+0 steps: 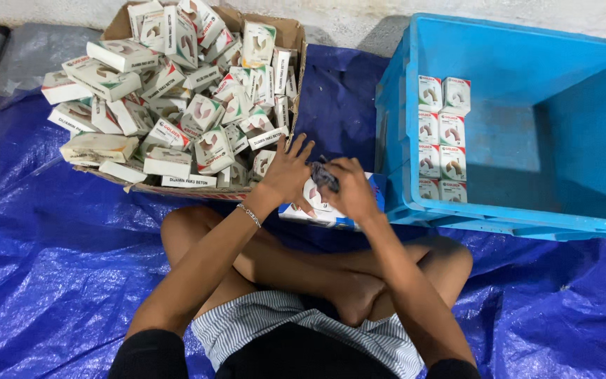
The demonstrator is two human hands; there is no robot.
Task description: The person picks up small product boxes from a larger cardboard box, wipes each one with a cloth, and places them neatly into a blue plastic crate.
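Observation:
My left hand (287, 170) holds a small white box (315, 203) from above, fingers spread, just in front of my crossed legs. My right hand (349, 188) is closed on a dark bundle of small metal pieces (323, 175) over the same box. A torn cardboard carton (290, 33) heaped with several white boxes (177, 98) lies beyond my left hand. Inside the blue plastic crate (520, 217) to the right, several white boxes (442, 137) stand in two neat columns against its left wall.
A blue tarpaulin (50, 267) covers the floor under everything. My bare knees and striped shorts (296, 323) fill the lower middle. A pale wall (359, 17) runs behind the carton and crate.

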